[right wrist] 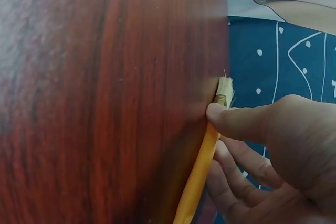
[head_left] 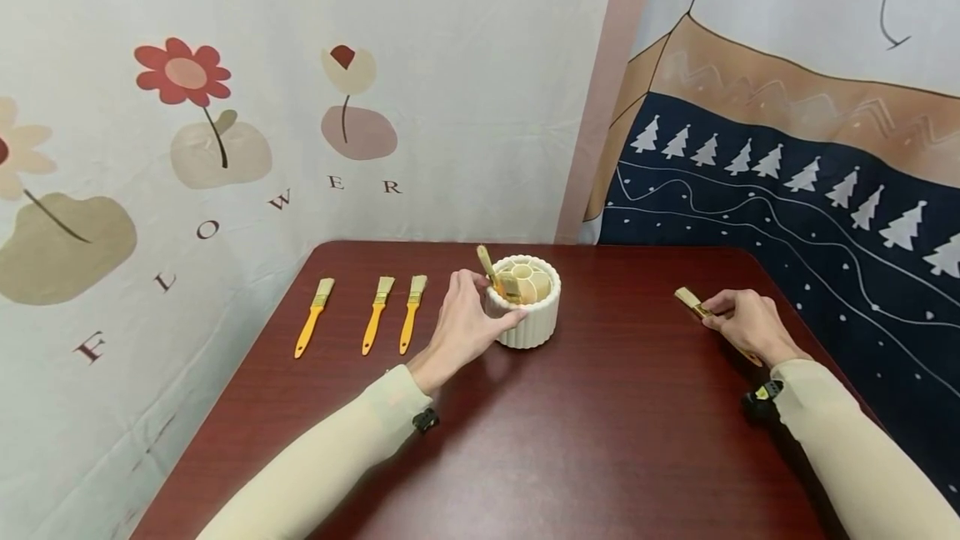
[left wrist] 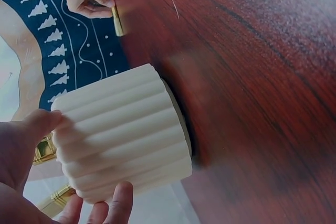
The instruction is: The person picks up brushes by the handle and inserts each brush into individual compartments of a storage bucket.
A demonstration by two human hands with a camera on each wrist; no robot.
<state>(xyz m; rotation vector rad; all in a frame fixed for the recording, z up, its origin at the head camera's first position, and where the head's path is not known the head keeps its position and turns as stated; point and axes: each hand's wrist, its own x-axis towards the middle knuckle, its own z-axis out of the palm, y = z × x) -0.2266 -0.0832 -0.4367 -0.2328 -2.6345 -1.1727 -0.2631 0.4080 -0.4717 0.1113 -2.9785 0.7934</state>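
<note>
While left hand (head_left: 467, 325) grips ribbed pot (head_left: 527, 315), right hand (head_left: 746, 323) pinches brush (head_left: 693, 302); wall reads "FLOWER".

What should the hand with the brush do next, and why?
Probably lift the brush and carry it toward the ribbed white holder. The right hand pinches it at the table edge, the left hand grips the holder, and brushes already stand inside.
</note>
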